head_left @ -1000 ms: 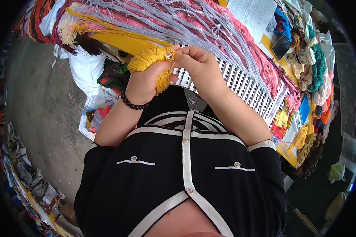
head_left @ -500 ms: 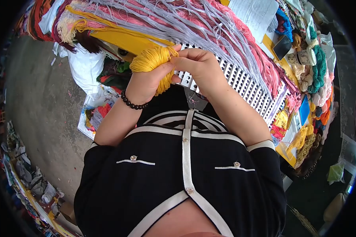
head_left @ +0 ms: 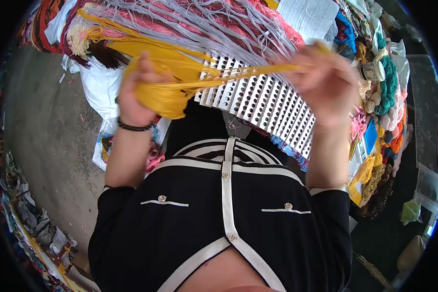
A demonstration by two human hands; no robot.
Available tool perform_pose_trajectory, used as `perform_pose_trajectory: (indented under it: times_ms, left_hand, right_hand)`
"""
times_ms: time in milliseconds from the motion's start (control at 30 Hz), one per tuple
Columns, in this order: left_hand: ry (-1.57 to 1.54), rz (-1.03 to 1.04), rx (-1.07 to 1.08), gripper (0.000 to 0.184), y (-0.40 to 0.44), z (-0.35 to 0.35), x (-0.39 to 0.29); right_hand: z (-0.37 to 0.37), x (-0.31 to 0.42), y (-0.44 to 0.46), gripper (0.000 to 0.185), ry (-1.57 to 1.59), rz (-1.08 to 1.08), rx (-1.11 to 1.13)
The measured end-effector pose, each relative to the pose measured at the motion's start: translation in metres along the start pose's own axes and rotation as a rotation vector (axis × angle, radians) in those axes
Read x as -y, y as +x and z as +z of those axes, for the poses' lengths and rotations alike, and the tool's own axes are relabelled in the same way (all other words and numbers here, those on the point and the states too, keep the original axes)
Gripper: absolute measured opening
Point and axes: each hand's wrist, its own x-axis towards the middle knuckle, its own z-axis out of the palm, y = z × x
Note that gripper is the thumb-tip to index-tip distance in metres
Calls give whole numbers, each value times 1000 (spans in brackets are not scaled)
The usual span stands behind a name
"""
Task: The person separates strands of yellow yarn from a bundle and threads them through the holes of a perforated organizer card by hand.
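Observation:
My left hand (head_left: 137, 95), with a dark bead bracelet on its wrist, grips a skein of yellow thread (head_left: 168, 100) in front of my lap. Several yellow strands stretch from the skein across to my right hand (head_left: 326, 85). That hand is smeared by motion, but its fingers look curled around the strand ends. Below the taut strands lies a white rack with rows of round holes (head_left: 263, 97). Long lilac and pink threads (head_left: 219, 29) are spread over the far side of it.
A yellow board edge (head_left: 131, 47) shows behind my left hand. White paper (head_left: 309, 19) lies at the top right, near a cup (head_left: 372, 71) and green yarn (head_left: 389, 75). A white bag (head_left: 100, 90) hangs at the left above the concrete floor (head_left: 48, 126).
My hands were together at the bundled yellow skein. They have moved far apart, the right one swinging right, and the skein is now loosened, with strands drawn out between them.

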Motion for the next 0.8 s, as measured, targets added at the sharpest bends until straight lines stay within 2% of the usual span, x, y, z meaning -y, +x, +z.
perform_pose_trajectory:
  times_ms: [33,67,100,200,233,267,300,333,400,433,467,500,533,567,600,633,667,733,800]
  left_hand:
    - [-90,-45,58,33,-1,-8,-26]
    - [-180,-90,115,35,-4,-16,-55]
    - [-55,66,10,37,-13,-32,-80]
    - [299,412,-367,40,-40,-104,-155]
    - [297,412,-369,40,-44,-104,-160]
    - [413,513,-585,40,-48,-101,-162]
    - [529,609,-801,41,-51,-97,-163]
    - [527,605,-802,41,-50,-92,-159]
    - [685,382,-654,40,-43,-76,-131]
    - [698,282,-632,38,-32,-59,-107]
    - [671,257,-667,38,-13,-35,-76]
    - [533,-56,-295,38,-8,-69,-84]
    - [473,-178,-247,38,5,-56,-60]
    - [431,-267,-216,37,19,-48,-40]
    - [483,-328,-176,36,32,-32,-21]
    - [534,-391,-138,35,43,-19,-3]
    - [534,-392,-142,35,54,-18,11]
    - [816,-447,-151,36,72,-18,32]
    - [920,-452,-205,36,79,-12,48]
  right_hand:
    - [9,25,-17,17,-32,-139,-150]
    - [5,55,-32,16,-127,-149,-89]
    - [0,82,-45,14,-176,-129,-82]
    - [-38,163,-95,14,-582,-242,-487]
    - [-69,209,-121,16,-762,-339,-828]
    - [-72,230,-137,15,-1092,-462,-1047]
    - [-84,237,-148,21,-1536,-716,-1247]
    - [-66,234,-147,28,-2144,-506,-1653]
    - [-81,225,-134,30,-2020,-605,-1243]
    - [-57,172,-95,29,-2066,-414,-1320]
    - [-50,122,-64,26,-2012,-350,-1040]
    - [-60,86,-43,26,-2006,-361,-578]
    - [-60,37,-19,27,-1659,-109,-630]
    - [-59,-1,3,26,-1689,86,-611]
    - [-61,-27,18,25,-1576,234,-542]
    - [-58,-48,33,26,-1572,326,-487]
    - [-68,-67,44,27,-1513,321,-436]
    - [-90,-90,62,26,-1576,311,-392]
    - [-107,-99,71,24,-1485,456,-368]
